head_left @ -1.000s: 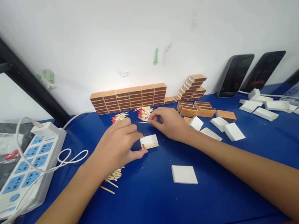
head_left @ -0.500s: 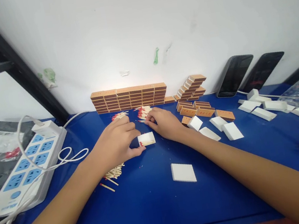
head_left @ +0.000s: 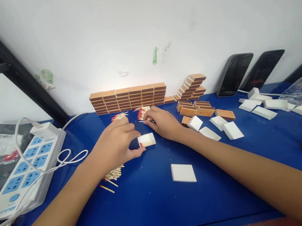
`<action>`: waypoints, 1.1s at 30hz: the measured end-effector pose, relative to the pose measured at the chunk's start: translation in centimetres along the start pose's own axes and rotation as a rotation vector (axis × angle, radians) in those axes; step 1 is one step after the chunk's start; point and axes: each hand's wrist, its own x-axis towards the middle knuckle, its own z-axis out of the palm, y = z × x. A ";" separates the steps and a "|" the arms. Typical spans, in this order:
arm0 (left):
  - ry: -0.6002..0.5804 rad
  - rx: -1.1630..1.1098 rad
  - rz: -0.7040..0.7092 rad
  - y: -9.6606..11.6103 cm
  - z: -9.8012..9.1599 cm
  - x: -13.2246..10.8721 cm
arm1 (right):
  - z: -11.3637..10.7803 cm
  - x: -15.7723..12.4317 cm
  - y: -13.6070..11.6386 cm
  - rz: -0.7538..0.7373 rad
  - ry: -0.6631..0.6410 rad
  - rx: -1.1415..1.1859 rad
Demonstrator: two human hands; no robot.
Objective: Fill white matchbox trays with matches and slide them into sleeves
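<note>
My left hand (head_left: 117, 143) grips the left end of a small white matchbox tray (head_left: 147, 138) between thumb and fingers. A few red-tipped matches lie along the tray's near side. My right hand (head_left: 166, 123) is closed in a pinch at the near right edge of a heap of matches (head_left: 141, 113), with match ends showing at its fingertips. How many it holds is hidden. Another small heap of matches (head_left: 118, 117) lies beyond my left hand, and a larger pile (head_left: 116, 172) is partly covered by my left wrist.
Stacked brown matchboxes (head_left: 129, 99) line the wall, with a stepped stack (head_left: 191, 87) and loose boxes (head_left: 205, 110) to the right. White trays (head_left: 232, 130) are scattered rightward; one (head_left: 183, 172) lies in front. A power strip (head_left: 29, 168) with cables stands left; two phones (head_left: 234, 75) lean behind.
The view has shifted slightly. My right fingertips have drawn a little closer together at the match heap, while my left hand keeps its hold on the tray.
</note>
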 end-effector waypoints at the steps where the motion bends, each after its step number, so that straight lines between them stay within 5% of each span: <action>1: 0.008 0.001 0.003 0.0 0.0 0.0 | 0.0 0.0 0.0 0.000 -0.001 0.006; 15: 0.013 -0.014 0.001 -0.4 0.1 -0.1 | -0.7 0.1 -0.1 0.104 -0.059 -0.044; 24: -0.017 0.005 -0.005 -0.4 0.0 -0.2 | -4.8 -3.5 0.1 -0.132 0.012 -0.017; 28: -0.018 0.003 -0.004 -0.7 0.2 -0.3 | -4.4 -4.2 -0.9 -0.254 -0.018 -0.175; 33: -0.021 0.003 -0.006 -0.8 0.3 -0.3 | -3.6 -4.6 -2.6 -0.213 -0.102 -0.341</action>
